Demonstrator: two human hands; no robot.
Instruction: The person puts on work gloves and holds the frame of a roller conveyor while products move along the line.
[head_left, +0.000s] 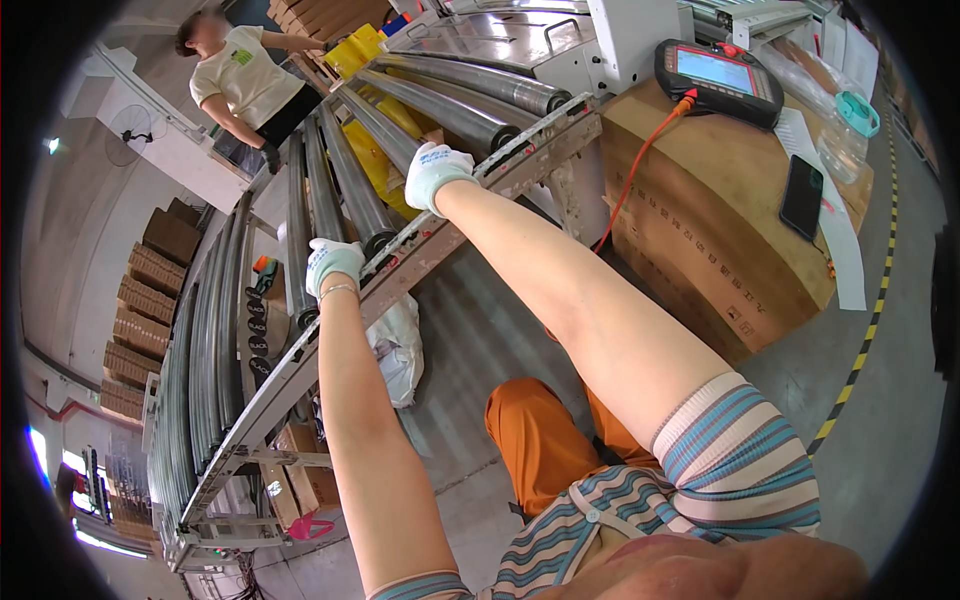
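Observation:
Both my hands wear white gloves and reach to the near side of a roller conveyor. My left hand (335, 262) is closed round the near end of a metal roller (321, 190), beside the side rail (395, 268). Farther right, my right hand (438, 175) is closed at the near end of another metal roller (378, 128). The undersides of both hands are hidden, so the fingertips do not show. Between the two hands, a further roller (352, 175) runs down to the rail. Yellow material (385, 155) shows beneath the rollers.
A person (245, 80) stands at the conveyor's far side. At right, a large carton (700, 215) bears a handheld control screen (720, 80) with an orange cable, a phone (801, 197) and a bottle (850, 130). A white plastic bag (398, 350) hangs under the rail. Stacked cardboard (140, 320) stands left.

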